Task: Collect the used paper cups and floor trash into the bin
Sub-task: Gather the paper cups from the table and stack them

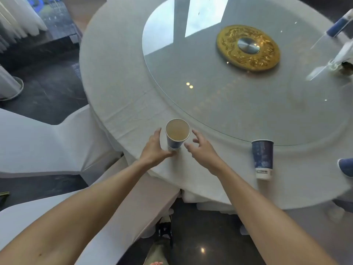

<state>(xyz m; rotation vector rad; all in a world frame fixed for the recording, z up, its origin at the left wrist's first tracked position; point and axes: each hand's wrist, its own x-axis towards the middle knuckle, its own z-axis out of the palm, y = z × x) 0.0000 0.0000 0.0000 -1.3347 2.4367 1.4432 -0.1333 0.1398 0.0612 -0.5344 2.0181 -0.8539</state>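
A blue paper cup [174,139] stands upright near the front edge of the round white table [118,77], with pale liquid inside. My left hand [154,148] curls around its left side, thumb against its base. My right hand [200,148] hovers just right of the cup with fingers spread, not touching it. A second blue paper cup [262,159] stands upright further right. A third blue cup [346,167] is cut off by the right edge. No bin is in view.
A glass turntable [238,104] with a gold centre disc [248,47] covers the table's middle. White-covered chairs [38,142] stand at the left and under my arms. A blue cup-like thing [337,27] and a glass item [342,60] sit far right. The floor is dark and glossy.
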